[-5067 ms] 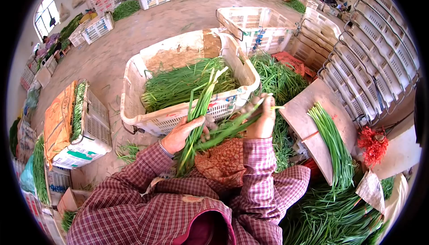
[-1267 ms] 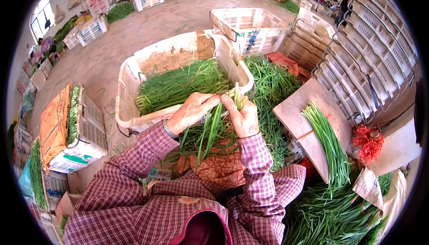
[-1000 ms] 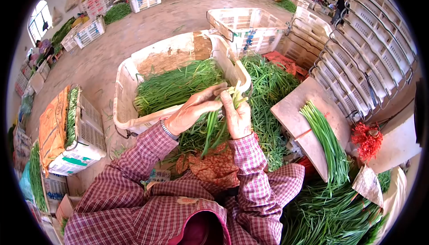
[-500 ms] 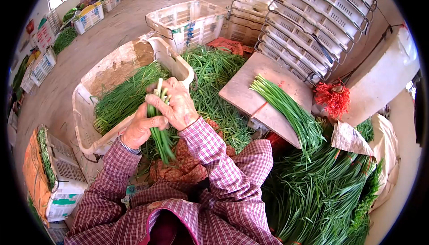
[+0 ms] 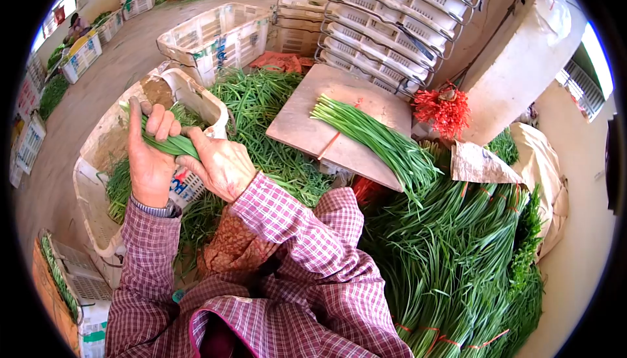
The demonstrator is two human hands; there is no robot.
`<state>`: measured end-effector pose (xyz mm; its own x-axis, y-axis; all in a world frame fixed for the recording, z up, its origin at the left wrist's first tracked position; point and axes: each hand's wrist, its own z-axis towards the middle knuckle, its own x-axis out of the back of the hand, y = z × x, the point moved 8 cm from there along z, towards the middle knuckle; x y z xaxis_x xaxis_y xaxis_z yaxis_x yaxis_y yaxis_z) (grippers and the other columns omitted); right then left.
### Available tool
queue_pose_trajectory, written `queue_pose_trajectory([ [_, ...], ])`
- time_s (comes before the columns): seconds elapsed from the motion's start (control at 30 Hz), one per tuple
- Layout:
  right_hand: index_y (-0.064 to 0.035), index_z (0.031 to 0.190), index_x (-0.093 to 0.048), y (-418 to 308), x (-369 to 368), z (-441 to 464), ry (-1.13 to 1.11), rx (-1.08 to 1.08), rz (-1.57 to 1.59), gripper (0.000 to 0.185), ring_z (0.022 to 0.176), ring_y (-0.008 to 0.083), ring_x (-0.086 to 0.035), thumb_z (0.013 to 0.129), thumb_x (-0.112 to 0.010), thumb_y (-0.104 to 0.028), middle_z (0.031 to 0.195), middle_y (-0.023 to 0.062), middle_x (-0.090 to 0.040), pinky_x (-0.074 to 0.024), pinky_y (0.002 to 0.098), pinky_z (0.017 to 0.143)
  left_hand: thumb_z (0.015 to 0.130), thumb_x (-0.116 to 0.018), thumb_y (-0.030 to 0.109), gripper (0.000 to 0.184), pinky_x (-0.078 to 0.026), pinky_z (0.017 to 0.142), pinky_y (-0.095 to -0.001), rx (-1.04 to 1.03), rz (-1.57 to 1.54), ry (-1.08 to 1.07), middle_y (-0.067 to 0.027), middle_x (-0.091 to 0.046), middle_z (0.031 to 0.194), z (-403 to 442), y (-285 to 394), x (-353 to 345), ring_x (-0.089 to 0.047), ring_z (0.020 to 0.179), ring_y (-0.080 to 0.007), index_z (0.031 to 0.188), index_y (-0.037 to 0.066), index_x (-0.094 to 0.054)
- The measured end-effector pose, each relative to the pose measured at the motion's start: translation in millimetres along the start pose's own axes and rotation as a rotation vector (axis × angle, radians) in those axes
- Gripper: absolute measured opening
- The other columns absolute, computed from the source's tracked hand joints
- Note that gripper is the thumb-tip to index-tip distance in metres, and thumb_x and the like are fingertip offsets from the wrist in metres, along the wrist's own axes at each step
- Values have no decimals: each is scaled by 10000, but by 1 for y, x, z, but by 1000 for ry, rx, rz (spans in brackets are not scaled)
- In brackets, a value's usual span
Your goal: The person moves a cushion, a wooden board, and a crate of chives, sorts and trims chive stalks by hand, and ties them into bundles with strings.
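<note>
Several green stems of garlic chives [image 5: 171,144] lie crosswise between my two hands, above the edge of a dirty white crate [image 5: 98,221]. My left hand [image 5: 151,165] is turned palm toward me, its fingers curled over the stems. From the right, my right hand [image 5: 225,165] grips the same stems with thumb and fingers. More loose chives [image 5: 119,191] lie inside the crate, partly hidden by my left arm. On a tilted board [image 5: 300,119] to the right rests a neat bunch of chives [image 5: 375,139], a red tie strip [image 5: 330,146] by it.
Loose greens [image 5: 255,103] cover the floor behind my hands. Tied bunches [image 5: 450,260] are heaped at my right. A red bundle of ties [image 5: 442,111] hangs by a white pillar [image 5: 522,64]. Stacked crates [image 5: 392,21] rise behind the board; an orange mesh sack [image 5: 238,244] lies at my lap.
The stems have gone from upright to crosswise, and both hands have moved left and slightly up. My left hand has turned palm toward me. The whole view has swung to the right.
</note>
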<state>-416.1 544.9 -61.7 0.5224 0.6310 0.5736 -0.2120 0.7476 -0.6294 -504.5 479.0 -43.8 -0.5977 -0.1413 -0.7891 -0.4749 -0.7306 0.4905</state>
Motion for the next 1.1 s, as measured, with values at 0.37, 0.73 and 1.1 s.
queue_pose_trajectory([
  [0.37, -142, 927, -561, 57, 182, -29, 146, 209, -1021, 156, 402, 145, -495, 863, -620, -272, 654, 23, -583, -390, 303, 306, 988, -475, 264, 217, -452, 774, -292, -21, 76, 11, 37, -374, 664, 53, -22, 24, -412, 638, -101, 843, 109, -519],
  [0.73, -167, 952, -569, 252, 274, -51, -85, -241, -1162, 243, 673, 323, -651, 860, -587, -391, 770, 105, -654, -490, 426, 542, 983, -390, 359, 403, -446, 956, -376, -90, 1155, -358, -101, -668, 1050, 99, -193, -61, -614, 1020, -201, 1140, 57, -605],
  [1.1, -77, 925, -622, 374, 217, -61, -427, -377, -1112, 224, 754, 309, -659, 775, -664, -237, 846, 97, -660, -518, 429, 631, 955, -454, 294, 470, -413, 944, -390, 153, 1234, -425, -220, -570, 1172, 150, -421, -15, -557, 1064, -352, 1363, 65, -405],
])
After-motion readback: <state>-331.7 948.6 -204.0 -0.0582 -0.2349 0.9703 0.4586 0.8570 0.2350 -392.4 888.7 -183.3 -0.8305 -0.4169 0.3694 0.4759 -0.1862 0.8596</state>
